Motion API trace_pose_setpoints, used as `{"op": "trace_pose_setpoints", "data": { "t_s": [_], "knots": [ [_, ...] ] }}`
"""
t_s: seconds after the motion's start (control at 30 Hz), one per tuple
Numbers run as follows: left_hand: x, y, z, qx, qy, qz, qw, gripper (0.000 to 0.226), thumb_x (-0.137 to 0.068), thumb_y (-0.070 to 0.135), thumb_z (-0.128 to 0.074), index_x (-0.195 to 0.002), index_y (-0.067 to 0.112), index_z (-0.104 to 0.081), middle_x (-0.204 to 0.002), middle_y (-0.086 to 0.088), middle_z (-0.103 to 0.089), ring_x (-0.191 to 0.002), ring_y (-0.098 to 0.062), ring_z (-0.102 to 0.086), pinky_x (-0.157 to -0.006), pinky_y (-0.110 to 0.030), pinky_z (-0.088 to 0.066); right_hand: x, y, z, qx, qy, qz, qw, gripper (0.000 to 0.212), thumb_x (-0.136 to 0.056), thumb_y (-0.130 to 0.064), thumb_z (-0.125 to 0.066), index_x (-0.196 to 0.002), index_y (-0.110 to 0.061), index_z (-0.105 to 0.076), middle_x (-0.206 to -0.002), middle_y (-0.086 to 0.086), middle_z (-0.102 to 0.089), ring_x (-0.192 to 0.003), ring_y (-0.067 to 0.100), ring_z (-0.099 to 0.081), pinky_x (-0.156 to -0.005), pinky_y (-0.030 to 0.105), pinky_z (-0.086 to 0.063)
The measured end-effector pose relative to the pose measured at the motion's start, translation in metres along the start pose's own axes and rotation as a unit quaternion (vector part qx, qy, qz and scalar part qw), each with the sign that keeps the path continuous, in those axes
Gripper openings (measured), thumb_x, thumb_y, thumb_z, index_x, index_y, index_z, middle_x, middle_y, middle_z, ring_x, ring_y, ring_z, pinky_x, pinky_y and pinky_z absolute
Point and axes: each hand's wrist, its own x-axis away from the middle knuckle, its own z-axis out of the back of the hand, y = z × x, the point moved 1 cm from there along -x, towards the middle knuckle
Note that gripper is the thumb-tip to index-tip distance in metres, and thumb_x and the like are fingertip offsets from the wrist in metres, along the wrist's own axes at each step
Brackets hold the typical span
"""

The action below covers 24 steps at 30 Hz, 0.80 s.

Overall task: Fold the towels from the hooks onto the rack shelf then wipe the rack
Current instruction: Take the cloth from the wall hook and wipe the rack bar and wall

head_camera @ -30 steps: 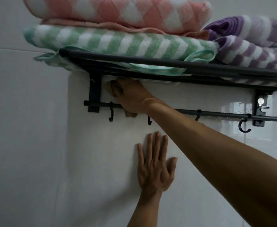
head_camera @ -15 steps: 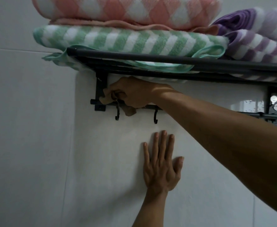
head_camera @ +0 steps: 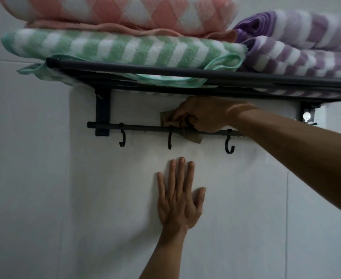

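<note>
A black wall rack [head_camera: 165,73] carries folded towels on its shelf: a green striped towel [head_camera: 115,49] with a pink checked towel [head_camera: 115,11] on top, and purple striped towels [head_camera: 298,45] to the right. Below the shelf runs a thin hook rail [head_camera: 141,127] with three empty black hooks [head_camera: 170,140] showing. My right hand [head_camera: 201,115] is wrapped around the rail, shut on a small tan cloth [head_camera: 191,137] whose corner hangs below the rail. My left hand [head_camera: 178,196] lies flat on the white wall, fingers apart, holding nothing.
White tiled wall [head_camera: 34,178] fills the view below and to the left. A black bracket [head_camera: 102,111] fixes the rack's left end; the right bracket with a shiny screw [head_camera: 306,115] sits behind my right forearm.
My right hand has slid with the cloth rightward along the rail, from the left bracket past two hooks. My left hand has stayed flat on the wall.
</note>
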Motion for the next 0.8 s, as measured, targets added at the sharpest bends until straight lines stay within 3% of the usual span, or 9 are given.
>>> {"op": "trace_pose_setpoints", "data": {
  "t_s": [0.3, 0.47, 0.63, 0.8],
  "knots": [
    [0.0, -0.001, -0.002, -0.015, 0.008, -0.008, 1.0, 0.077, -0.098, 0.059, -0.036, -0.161, 0.02, -0.014, -0.17, -0.007, -0.003, -0.156, -0.027, -0.004, -0.123, -0.059, -0.011, 0.049, 0.061, -0.015, 0.001, 0.008, -0.047, 0.999, 0.055, -0.093, -0.007, -0.05, -0.133, -0.044, -0.058, -0.134, -0.006, -0.061, -0.109, 0.022, -0.063, -0.094, 0.041, -0.055],
    [-0.001, 0.001, -0.002, -0.01, 0.014, -0.011, 1.0, 0.077, -0.098, 0.058, -0.037, -0.161, 0.019, -0.015, -0.17, -0.007, -0.004, -0.156, -0.027, -0.004, -0.123, -0.059, -0.01, 0.069, 0.096, -0.018, 0.022, -0.004, -0.073, 0.997, 0.06, -0.084, -0.008, -0.053, -0.104, -0.065, -0.055, -0.112, -0.008, -0.067, -0.094, 0.022, -0.067, -0.085, 0.041, -0.058],
    [-0.001, 0.0, -0.003, -0.012, 0.016, -0.012, 1.0, 0.078, -0.097, 0.059, -0.036, -0.161, 0.02, -0.013, -0.17, -0.007, -0.004, -0.156, -0.027, -0.004, -0.123, -0.058, -0.006, 0.092, 0.133, -0.027, 0.047, 0.003, -0.089, 0.995, 0.053, -0.085, -0.006, -0.059, -0.118, -0.046, -0.062, -0.123, -0.01, -0.066, -0.102, 0.02, -0.066, -0.088, 0.04, -0.058],
    [-0.001, 0.001, -0.002, -0.01, 0.027, -0.015, 0.999, 0.077, -0.097, 0.058, -0.035, -0.161, 0.019, -0.016, -0.169, -0.008, -0.006, -0.156, -0.028, -0.006, -0.123, -0.059, -0.008, 0.118, 0.152, -0.026, 0.068, 0.002, -0.098, 0.993, 0.05, -0.082, 0.001, -0.062, -0.112, -0.038, -0.073, -0.128, -0.008, -0.066, -0.108, 0.022, -0.065, -0.092, 0.039, -0.055]
  ]
}}
